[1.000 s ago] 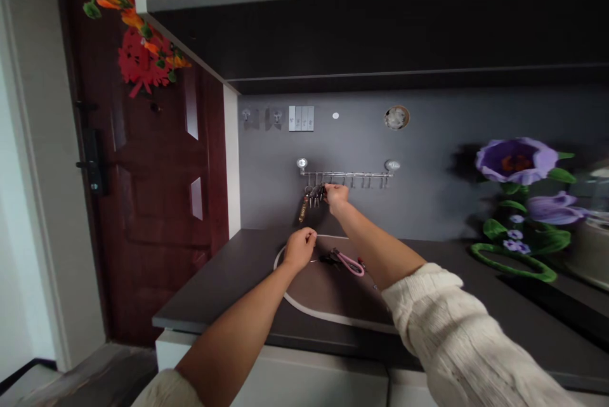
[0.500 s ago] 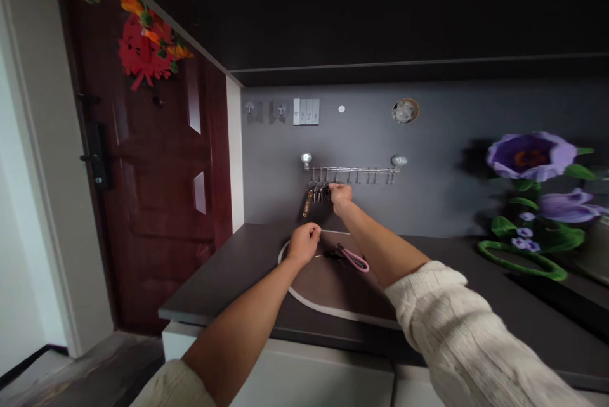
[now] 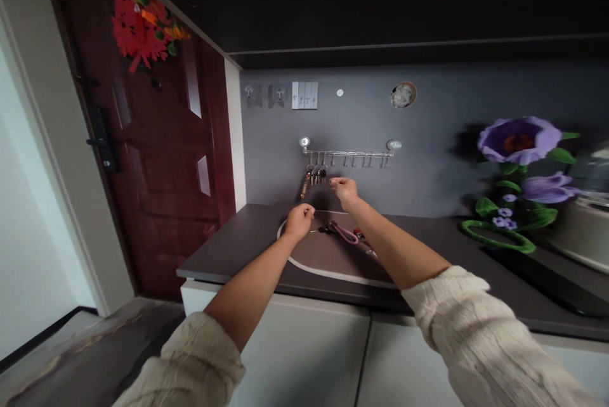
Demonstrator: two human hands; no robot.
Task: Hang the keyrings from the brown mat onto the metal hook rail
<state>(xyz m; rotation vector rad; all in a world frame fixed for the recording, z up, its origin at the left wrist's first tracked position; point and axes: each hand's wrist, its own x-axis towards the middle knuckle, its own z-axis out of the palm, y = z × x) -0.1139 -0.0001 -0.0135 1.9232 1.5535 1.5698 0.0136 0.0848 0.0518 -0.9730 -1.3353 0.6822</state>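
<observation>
Several keys on rings, with a brown lettered key tag, hang from the left hooks of a clear hook rail on the grey wall. My right hand is just right of and below the keys, apart from them, fingers loosely curled with the tips slightly apart. Lower left, my left hand is closed above the edge of a brown mat with a white rim; anything in its fingers is hidden. A pink strap loop with a dark piece lies on the mat, near small red items partly behind my right forearm.
A dark shelf overhangs the counter. Purple fabric flowers and a long black object are at the right. The dark red door stands at the left.
My right hand has come away from the keys, down and slightly right, leaving them on the hooks. My left hand stays closed over the mat. The view has tilted down a little.
</observation>
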